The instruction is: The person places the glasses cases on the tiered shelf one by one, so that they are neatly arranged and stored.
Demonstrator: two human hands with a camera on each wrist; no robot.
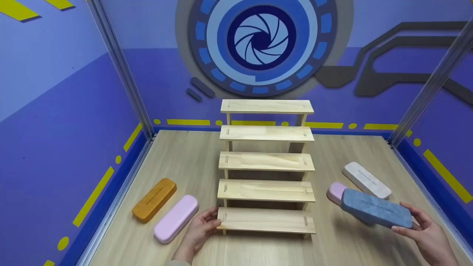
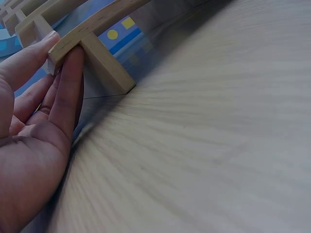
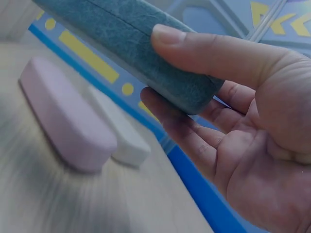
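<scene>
A light wooden stepped display rack [image 1: 266,162] stands mid-table, its several shelves rising toward the back wall. My left hand [image 1: 201,227] pinches the left end of its lowest shelf; in the left wrist view the thumb lies on top and fingers reach beneath the board [image 2: 73,41]. Over the table on the right, my right hand [image 1: 425,231] grips one end of a blue-grey glasses case [image 1: 375,208], held tilted in the air. Thumb and fingers clasp the case [image 3: 141,48] in the right wrist view. Behind it lie a pink case [image 1: 335,192], partly hidden, and a whitish case [image 1: 366,180].
Left of the rack, an orange-brown glasses case [image 1: 154,200] and another pink case [image 1: 176,218] rest on the wooden table [image 1: 184,155]. Blue-purple panels [image 1: 66,166] with metal corner posts [image 1: 122,66] enclose the table at the back and both sides.
</scene>
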